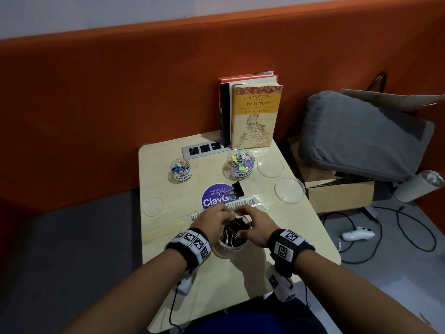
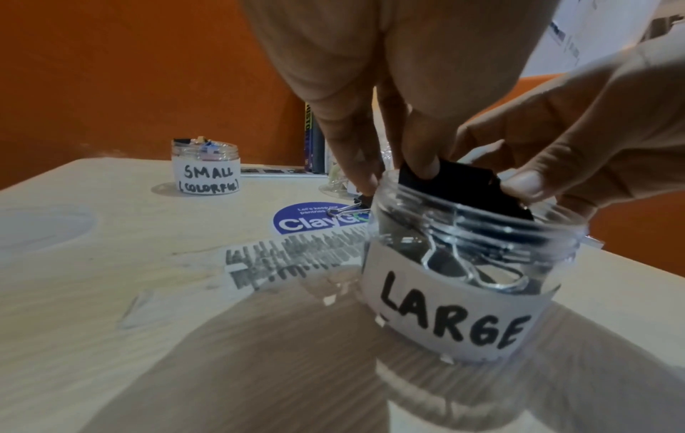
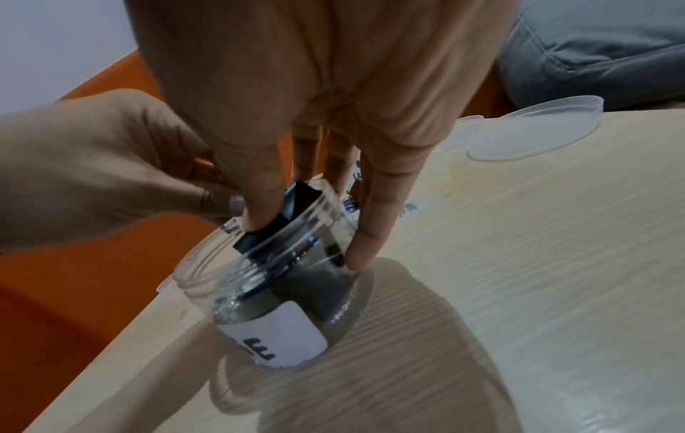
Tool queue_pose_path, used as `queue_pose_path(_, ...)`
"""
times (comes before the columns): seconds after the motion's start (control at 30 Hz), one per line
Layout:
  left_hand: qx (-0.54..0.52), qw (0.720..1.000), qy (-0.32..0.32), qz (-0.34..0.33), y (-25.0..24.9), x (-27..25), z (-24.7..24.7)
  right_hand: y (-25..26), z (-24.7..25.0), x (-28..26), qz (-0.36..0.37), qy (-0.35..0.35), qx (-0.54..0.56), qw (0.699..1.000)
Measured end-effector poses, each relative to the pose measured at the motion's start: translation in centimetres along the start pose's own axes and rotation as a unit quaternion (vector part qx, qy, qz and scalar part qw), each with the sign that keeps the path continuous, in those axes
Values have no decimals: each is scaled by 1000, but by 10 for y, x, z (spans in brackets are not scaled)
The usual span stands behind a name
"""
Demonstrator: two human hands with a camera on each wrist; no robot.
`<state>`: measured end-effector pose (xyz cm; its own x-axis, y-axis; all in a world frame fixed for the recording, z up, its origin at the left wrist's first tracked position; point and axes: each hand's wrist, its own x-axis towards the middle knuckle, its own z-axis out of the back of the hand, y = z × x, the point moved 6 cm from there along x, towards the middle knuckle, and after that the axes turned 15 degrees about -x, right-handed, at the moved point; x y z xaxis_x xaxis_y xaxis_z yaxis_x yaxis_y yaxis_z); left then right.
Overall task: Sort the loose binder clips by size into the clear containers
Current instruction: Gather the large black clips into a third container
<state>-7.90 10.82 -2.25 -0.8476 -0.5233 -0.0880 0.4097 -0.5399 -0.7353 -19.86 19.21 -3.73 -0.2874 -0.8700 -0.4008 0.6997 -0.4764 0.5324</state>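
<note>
A clear jar labelled LARGE (image 1: 232, 244) (image 2: 463, 293) (image 3: 281, 296) stands near the table's front and holds several black clips. A large black binder clip (image 2: 467, 190) (image 3: 296, 202) sits tilted in its mouth. My left hand (image 1: 214, 218) (image 2: 389, 164) and right hand (image 1: 255, 224) (image 3: 315, 175) meet over the jar. Each thumb presses on the clip, and each hand's fingers run down the outside of the far wall. Another large black clip (image 1: 237, 189) (image 2: 346, 209) lies loose on the table behind the jar. The SMALL jar (image 1: 180, 169) (image 2: 205, 172) and the MEDIUM jar (image 1: 240, 162) hold coloured clips.
Three clear lids lie on the table (image 1: 240, 273): two at the right (image 1: 269, 166) (image 1: 289, 190), one at the left (image 1: 154, 206). Books (image 1: 252, 112) and a socket strip (image 1: 204, 149) stand at the back. A grey cushion (image 1: 361, 133) and a cardboard box (image 1: 337, 196) sit off the right edge.
</note>
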Motion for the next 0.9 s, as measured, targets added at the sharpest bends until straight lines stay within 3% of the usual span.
queue_pose_path(0.13, 29, 999, -11, 15, -2, 2, 1, 0, -1, -1, 3, 12, -3, 1000)
queue_pose_path(0.4, 153, 987, -18, -45, -13, -9, 10, 8, 1, -6, 12, 0, -12, 1000)
queue_pose_path(0.53, 224, 974, 27, 5, -12, -15, 0, 4, 1, -7, 5, -1, -3, 1000)
queue_pose_path(0.9, 101, 990, -35, 89, -7, -20, -1, 7, 0, -9, 8, -40, -50, 998)
